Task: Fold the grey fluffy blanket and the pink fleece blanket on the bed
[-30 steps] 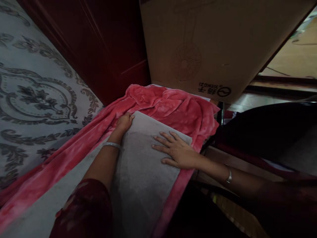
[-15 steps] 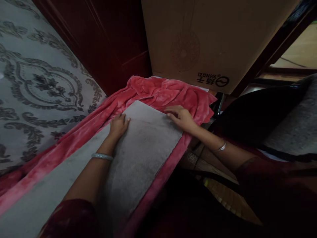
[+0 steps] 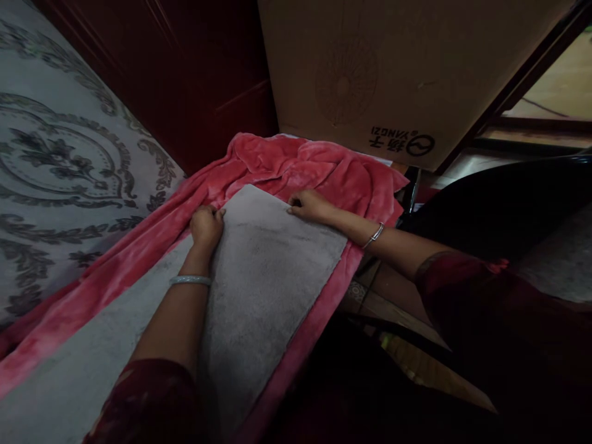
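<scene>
A long piece of grey fabric [image 3: 272, 277] with a slightly fuzzy surface lies over a pink plush blanket [image 3: 319, 163]. Its far end comes to a corner between my two hands. My left hand [image 3: 206, 229], a pale bangle on its wrist, is closed with the fingers curled over the fabric's left edge. At the upper right edge, my right hand [image 3: 311, 206] pinches the fabric between thumb and fingers; a silver bracelet circles that wrist. Bunched folds of the blanket lie just beyond both hands.
A large cardboard box [image 3: 407, 74] stands behind the blanket, beside a dark red wooden panel [image 3: 208, 68]. Patterned wallpaper [image 3: 60, 160] covers the left side. To the right is a black chair-like object [image 3: 481, 203], with tiled floor [image 3: 386, 293] below.
My right hand has moved left along the fabric's edge, and its fingers have closed into a pinch. My left hand has shifted slightly left and its fingers have curled in. The view has moved a little.
</scene>
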Motion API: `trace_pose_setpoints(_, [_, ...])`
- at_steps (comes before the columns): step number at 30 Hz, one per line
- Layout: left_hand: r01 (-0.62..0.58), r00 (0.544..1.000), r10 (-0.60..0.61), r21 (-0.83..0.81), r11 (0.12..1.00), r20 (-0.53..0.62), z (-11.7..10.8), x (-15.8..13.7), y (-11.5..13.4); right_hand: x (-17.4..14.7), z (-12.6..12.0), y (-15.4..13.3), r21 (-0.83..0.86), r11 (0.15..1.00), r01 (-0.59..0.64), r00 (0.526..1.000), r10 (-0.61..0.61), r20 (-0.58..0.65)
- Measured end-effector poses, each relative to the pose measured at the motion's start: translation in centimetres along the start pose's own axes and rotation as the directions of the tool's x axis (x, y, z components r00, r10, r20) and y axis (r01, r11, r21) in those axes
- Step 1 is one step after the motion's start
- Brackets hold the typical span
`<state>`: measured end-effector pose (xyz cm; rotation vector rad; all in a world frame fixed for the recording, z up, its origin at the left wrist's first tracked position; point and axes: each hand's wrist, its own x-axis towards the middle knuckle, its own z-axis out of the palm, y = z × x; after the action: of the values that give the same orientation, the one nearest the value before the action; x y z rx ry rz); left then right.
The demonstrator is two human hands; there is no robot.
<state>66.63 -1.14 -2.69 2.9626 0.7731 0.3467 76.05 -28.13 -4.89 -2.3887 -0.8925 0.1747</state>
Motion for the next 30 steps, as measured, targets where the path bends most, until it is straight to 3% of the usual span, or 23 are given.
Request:
trace_pose_setpoints(9, [0.039,0.999,-0.042,-0.107,0.994,-0.028,0.4,1.1,-0.7,1.5,1.0,1.2,0.230,0.973,0.013,0.999,-0.005,-0.034])
trace_pose_setpoints(12, [0.011,0.999,-0.008,-0.093,0.996,0.034,0.5,1.4,-0.9,1.4,0.8,1.4,0.214,0.977,0.010,1.000,-0.007,-0.014])
trace_pose_setpoints(18, [-0.049,0.980,0.056,-0.040,0.998,0.192,-0.2,2.0,-0.5,0.5,0.0,1.0,0.081,0.996,-0.022,0.989,0.010,0.145])
trace_pose_setpoints(21, [-0.055,0.992,0.054,0.007,0.998,0.117,0.0,0.9,-0.1,0.1,0.1,0.8,0.000,0.999,-0.035,0.991,0.035,0.126])
trace_pose_setpoints(24, [-0.055,0.997,0.055,-0.014,0.998,0.045,0.5,-0.1,0.0,-0.1,0.3,0.6,0.024,0.999,-0.040,0.992,0.036,0.120])
trace_pose_setpoints(30, [-0.079,0.997,0.080,-0.106,0.991,0.007,-0.3,-0.7,-0.1,-0.4,-0.5,-0.1,0.002,0.999,-0.051,0.984,0.050,0.170])
